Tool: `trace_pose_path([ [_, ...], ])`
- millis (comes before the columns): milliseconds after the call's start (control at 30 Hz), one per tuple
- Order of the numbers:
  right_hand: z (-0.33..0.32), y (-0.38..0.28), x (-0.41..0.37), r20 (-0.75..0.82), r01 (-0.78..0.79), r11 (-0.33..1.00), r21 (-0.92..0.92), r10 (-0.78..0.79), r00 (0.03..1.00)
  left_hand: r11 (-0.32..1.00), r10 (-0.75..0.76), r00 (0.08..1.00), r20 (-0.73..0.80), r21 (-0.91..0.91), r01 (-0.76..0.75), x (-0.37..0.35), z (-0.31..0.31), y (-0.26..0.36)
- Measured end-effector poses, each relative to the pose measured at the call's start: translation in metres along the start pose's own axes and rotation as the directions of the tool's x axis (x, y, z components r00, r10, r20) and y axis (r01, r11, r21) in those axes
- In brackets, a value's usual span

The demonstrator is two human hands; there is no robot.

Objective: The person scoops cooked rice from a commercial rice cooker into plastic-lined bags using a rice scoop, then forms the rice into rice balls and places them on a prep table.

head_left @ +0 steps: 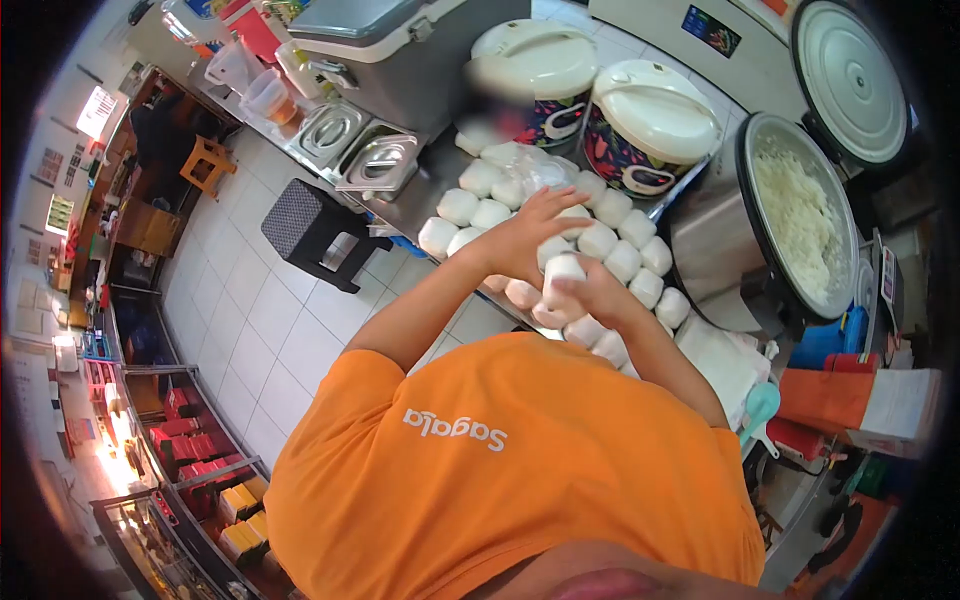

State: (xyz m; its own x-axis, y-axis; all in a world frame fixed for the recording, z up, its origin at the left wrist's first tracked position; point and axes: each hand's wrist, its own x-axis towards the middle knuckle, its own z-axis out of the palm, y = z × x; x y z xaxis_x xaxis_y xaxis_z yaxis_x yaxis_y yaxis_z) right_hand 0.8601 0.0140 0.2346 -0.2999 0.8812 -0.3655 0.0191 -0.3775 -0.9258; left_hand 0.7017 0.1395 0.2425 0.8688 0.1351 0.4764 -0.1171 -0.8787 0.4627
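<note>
My right hand (598,292) is closed around a rounded white wrapped bundle (563,270), held above the metal table. Just left of it, my left hand (530,232) is open, its fingers stretched out over the other bundles and its palm close to the held one. Many similar white bundles (598,241) lie in rows beneath and around both hands. Past my left fingertips lies a crumpled clear plastic bag (540,172). What is inside the wrapping is hidden.
A large open cooker (800,220) of white rice stands at the right. Two lidded patterned containers (650,125) and a grey cooler box (375,60) stand at the back. Lidded steel pans (380,160) line the left edge, near a black stool (315,225). White sheets (715,360) lie by my right arm.
</note>
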Motion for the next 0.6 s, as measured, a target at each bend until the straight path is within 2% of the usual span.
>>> trace_pose_path([
  [67,0.000,0.006,0.042,-0.319,0.076,0.955,0.286,0.020,0.948,0.899,-0.374,0.926,-0.041,-0.261,0.352,-0.032,0.011,-0.036],
  [100,-0.003,0.005,0.070,-0.317,0.078,0.955,0.285,0.017,0.948,0.754,-0.566,0.820,-0.086,-0.455,0.473,-0.042,0.016,-0.043],
  [133,-0.005,-0.001,0.107,-0.395,0.193,0.898,0.396,-0.023,0.918,0.756,-0.565,0.821,-0.082,-0.449,0.476,-0.053,0.019,-0.055],
  [167,-0.003,-0.006,0.123,-0.475,0.304,0.818,0.487,-0.044,0.879,0.388,-0.759,0.650,-0.043,-0.831,0.398,-0.059,0.028,-0.059],
  [200,0.002,-0.006,0.130,-0.476,0.306,0.816,0.490,-0.044,0.878,-0.052,-0.872,0.476,0.113,-0.989,0.140,-0.063,0.033,-0.066],
  [233,0.007,-0.007,0.133,-0.399,0.259,0.855,0.450,-0.067,0.914,0.065,-0.916,0.401,0.019,-0.979,0.195,-0.056,0.026,-0.064],
  [267,0.013,-0.011,0.133,-0.319,0.216,0.890,0.403,-0.084,0.944,0.065,-0.915,0.402,0.021,-0.978,0.199,-0.061,0.021,-0.077],
  [333,0.020,-0.015,0.117,-0.308,0.243,0.897,0.369,-0.129,0.943,0.004,-0.925,0.378,0.029,-0.996,0.085,-0.082,0.006,-0.120],
  [367,0.016,-0.013,0.103,-0.317,0.204,0.970,0.130,-0.154,0.936,0.054,-0.955,0.298,0.005,-0.981,0.187,-0.091,0.001,-0.137],
  [400,0.011,-0.011,0.089,-0.324,0.152,0.982,-0.117,-0.182,0.928,0.098,-0.974,0.225,-0.031,-0.952,0.291,-0.099,-0.005,-0.157],
  [467,-0.003,0.004,0.050,-0.393,0.087,0.993,0.080,-0.049,0.918,0.271,-0.962,0.128,-0.243,-0.761,0.590,-0.117,-0.008,-0.202],
  [533,-0.024,0.029,0.003,-0.432,0.076,0.956,0.284,0.057,0.900,0.270,-0.947,0.078,-0.313,-0.638,0.721,-0.111,-0.013,-0.210],
  [600,-0.041,0.058,-0.055,-0.536,0.146,0.923,0.356,0.074,0.841,0.158,-0.983,0.086,-0.160,-0.522,0.838,-0.122,-0.010,-0.237],
])
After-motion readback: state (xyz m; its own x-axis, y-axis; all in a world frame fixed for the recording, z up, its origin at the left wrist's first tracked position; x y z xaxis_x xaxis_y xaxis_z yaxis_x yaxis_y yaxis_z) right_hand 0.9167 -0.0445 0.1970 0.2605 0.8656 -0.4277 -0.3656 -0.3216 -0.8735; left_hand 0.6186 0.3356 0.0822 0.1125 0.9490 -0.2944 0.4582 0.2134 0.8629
